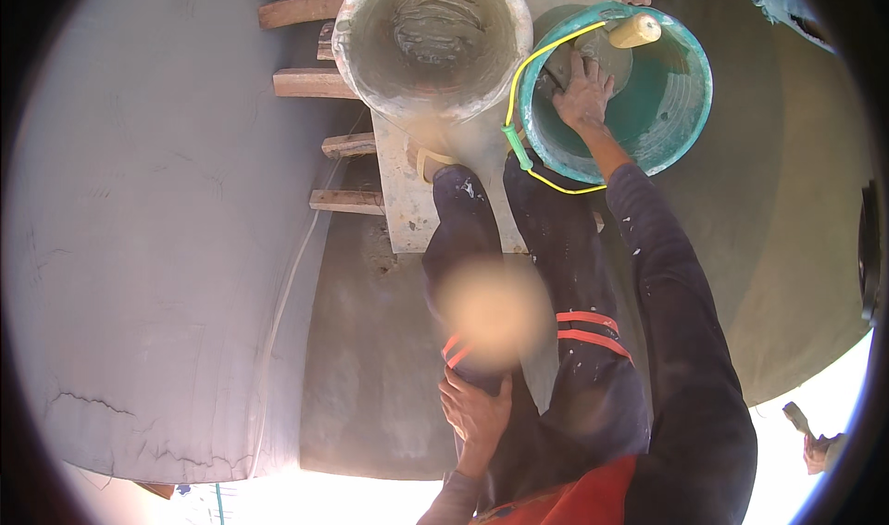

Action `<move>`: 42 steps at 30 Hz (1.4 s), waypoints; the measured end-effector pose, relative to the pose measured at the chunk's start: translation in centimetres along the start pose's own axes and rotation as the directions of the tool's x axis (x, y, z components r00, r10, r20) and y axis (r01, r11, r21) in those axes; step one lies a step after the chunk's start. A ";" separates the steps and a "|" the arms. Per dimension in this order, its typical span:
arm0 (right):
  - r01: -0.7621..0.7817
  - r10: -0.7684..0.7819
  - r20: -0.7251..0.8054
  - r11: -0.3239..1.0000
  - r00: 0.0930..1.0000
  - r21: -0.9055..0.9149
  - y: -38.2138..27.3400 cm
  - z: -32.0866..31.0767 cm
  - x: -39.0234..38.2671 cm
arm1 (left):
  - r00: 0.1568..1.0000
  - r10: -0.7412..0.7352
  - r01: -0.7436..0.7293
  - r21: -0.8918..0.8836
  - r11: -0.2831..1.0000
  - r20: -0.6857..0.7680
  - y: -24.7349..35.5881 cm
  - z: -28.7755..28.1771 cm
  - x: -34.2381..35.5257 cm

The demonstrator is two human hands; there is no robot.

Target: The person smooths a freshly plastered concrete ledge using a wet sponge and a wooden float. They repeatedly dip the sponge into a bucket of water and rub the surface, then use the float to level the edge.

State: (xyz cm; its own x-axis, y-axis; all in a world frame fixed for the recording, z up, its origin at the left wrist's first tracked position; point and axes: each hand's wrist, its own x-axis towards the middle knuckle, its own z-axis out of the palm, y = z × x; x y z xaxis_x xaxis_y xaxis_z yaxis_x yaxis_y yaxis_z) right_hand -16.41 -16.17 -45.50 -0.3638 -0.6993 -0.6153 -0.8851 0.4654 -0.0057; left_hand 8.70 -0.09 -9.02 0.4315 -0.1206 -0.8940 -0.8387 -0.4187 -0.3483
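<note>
The right hand [584, 97] is spread inside the green bucket [674, 108], beside the grey bucket [378, 76]; the left hand [476, 412], thumb apart, rests on the leg [459, 212]. Green bucket seems stiff, maybe heavy; hold its green grip [517, 146].

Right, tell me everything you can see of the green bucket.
The green bucket is round, open-topped and plastic-looking, its rim and inner wall smeared with pale grey residue. It stands right of the paler bucket. A yellow wire handle with a green grip loops over its left side. The right hand reaches inside, fingers spread; a wooden knob shows near the far rim. What lies under the hand is unclear.
</note>
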 end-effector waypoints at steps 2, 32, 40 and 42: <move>0.083 -0.082 -0.018 0.995 0.996 0.060 1.5 1.4 0.2 | 1.000 0.002 -0.002 0.015 1.000 -0.016 0.1 0.0 -0.1; 0.274 -0.282 -0.137 0.959 0.950 -0.069 3.1 -7.0 -6.5 | 0.999 0.039 -0.036 0.083 0.996 -0.036 0.3 1.9 -1.0; 0.225 -0.229 -0.105 0.973 0.968 -0.044 2.8 -10.1 -8.4 | 0.999 -0.005 0.002 0.074 0.997 0.046 0.6 1.9 -2.0; 0.258 -0.264 -0.151 0.964 0.953 -0.055 2.5 -11.5 -9.8 | 0.999 -0.002 -0.002 0.074 0.997 0.052 0.3 1.6 -2.5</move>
State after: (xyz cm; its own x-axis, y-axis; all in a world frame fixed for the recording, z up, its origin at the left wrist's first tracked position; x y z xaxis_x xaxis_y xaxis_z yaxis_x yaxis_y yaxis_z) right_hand -18.36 -14.39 -30.45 -0.1569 -0.8709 -0.4658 -0.9636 0.2384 -0.1211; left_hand 6.83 1.56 -7.31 0.4151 -0.0726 -0.9069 -0.8618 -0.3507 -0.3664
